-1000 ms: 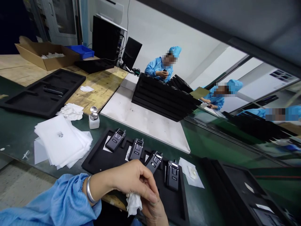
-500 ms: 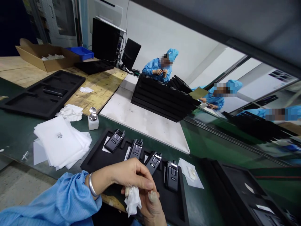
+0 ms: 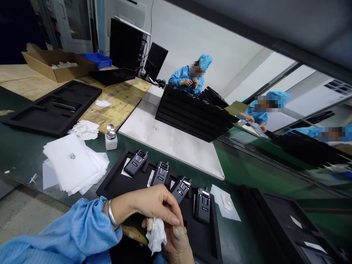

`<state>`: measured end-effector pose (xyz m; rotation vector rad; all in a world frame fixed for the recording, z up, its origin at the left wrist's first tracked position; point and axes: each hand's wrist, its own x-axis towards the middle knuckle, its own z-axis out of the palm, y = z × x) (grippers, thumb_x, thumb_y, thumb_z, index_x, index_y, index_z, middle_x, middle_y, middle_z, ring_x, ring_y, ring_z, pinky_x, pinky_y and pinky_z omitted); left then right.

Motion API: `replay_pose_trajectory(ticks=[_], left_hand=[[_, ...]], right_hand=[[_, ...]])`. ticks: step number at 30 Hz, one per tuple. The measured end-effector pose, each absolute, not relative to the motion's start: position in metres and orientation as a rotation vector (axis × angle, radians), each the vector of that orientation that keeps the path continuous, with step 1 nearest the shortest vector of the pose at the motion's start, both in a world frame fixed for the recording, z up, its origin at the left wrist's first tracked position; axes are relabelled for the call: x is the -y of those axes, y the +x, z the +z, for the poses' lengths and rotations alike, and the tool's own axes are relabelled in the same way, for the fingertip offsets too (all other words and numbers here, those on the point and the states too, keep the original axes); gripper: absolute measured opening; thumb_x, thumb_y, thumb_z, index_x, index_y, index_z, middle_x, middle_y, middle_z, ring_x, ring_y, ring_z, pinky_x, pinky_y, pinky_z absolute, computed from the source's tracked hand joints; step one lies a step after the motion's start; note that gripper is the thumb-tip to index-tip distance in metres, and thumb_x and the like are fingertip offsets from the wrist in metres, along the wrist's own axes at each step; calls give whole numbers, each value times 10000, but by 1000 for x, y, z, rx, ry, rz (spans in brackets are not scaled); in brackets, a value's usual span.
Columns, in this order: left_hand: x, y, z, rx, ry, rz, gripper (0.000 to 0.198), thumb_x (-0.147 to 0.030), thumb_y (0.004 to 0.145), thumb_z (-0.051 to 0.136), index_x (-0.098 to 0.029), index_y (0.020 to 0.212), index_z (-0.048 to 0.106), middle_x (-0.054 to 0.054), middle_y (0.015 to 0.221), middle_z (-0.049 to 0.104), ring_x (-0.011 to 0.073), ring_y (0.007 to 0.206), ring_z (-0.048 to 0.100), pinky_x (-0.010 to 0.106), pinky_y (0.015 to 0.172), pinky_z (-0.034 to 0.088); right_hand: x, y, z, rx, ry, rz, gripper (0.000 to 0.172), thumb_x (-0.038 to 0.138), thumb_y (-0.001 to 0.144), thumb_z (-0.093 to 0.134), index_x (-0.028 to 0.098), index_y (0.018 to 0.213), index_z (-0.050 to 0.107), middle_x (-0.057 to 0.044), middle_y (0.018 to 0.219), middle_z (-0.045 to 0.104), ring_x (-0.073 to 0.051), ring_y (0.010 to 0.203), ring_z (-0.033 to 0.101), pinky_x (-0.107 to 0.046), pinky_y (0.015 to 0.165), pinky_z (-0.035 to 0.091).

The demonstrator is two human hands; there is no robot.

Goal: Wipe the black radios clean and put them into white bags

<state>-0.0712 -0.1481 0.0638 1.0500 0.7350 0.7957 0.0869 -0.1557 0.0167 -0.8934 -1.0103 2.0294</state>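
Observation:
My left hand (image 3: 158,201), with a silver bracelet at its wrist, has thumb and forefinger pinched together just above the right thumb. What sits in that pinch, if anything, is too small to see. My right hand (image 3: 180,245) is curled below, a pale finger cot (image 3: 179,231) on its thumb. A crumpled white wipe (image 3: 156,236) hangs from its curled fingers, partly hidden under the left hand. Beyond lies a black foam tray (image 3: 110,183) holding several black handheld radios, among them one at far left (image 3: 136,164) and one at right (image 3: 202,206).
Stacked white sheets (image 3: 75,165), crumpled wipes (image 3: 85,130) and a pump bottle (image 3: 111,139) stand left. A second foam tray (image 3: 27,117) lies beyond. Stacked black trays (image 3: 192,117) are ahead, more trays (image 3: 275,220) at right. Co-workers in blue sit across the bench.
The view has shifted slightly. My hands hold nearly the same pose. A co-worker at right now has a pale sheet or bag in hand.

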Motion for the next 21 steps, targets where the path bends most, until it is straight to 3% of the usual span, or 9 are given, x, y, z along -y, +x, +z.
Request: replay_pose_trajectory(ticks=[3, 11, 15, 18, 21], left_hand=[[149, -73, 64, -736, 1034, 819, 348, -475, 692, 802, -182, 879, 787, 41, 698, 718, 163, 572, 658, 217, 477, 492], [149, -69, 60, -714, 1077, 753, 327, -430, 607, 862, -198, 823, 783, 27, 700, 720, 145, 534, 623, 220, 465, 466], [145, -65, 51, -918, 1026, 1083, 285, -411, 650, 815, -150, 749, 755, 25, 616, 669, 141, 537, 588, 243, 525, 461], [147, -76, 46, -1148, 917, 1382, 297, -441, 745, 722, -147, 790, 709, 11, 688, 648, 126, 630, 563, 235, 600, 444], [159, -92, 41, -1282, 864, 1483, 322, -476, 783, 676, -155, 766, 648, -17, 668, 585, 112, 622, 511, 220, 577, 406]], right_hand=[[155, 88, 17, 997, -823, 2160, 858, 764, 442, 804, 232, 1108, 698, -99, 778, 714, -380, 878, 676, -508, 731, 552], [160, 86, 11, 952, -833, 2112, 730, 710, 387, 852, 253, 944, 729, -116, 857, 724, -377, 937, 662, -504, 766, 548], [157, 82, 19, 1002, -745, 2232, 643, 725, 469, 813, 206, 841, 739, -125, 824, 723, -353, 879, 671, -465, 715, 551], [145, 88, 27, 994, -770, 2197, 473, 559, 515, 871, 197, 792, 743, -104, 865, 731, -284, 770, 674, -383, 658, 544], [129, 95, 30, 941, -849, 1994, 341, 390, 541, 899, 224, 805, 762, -70, 903, 736, -199, 664, 643, -321, 614, 518]])
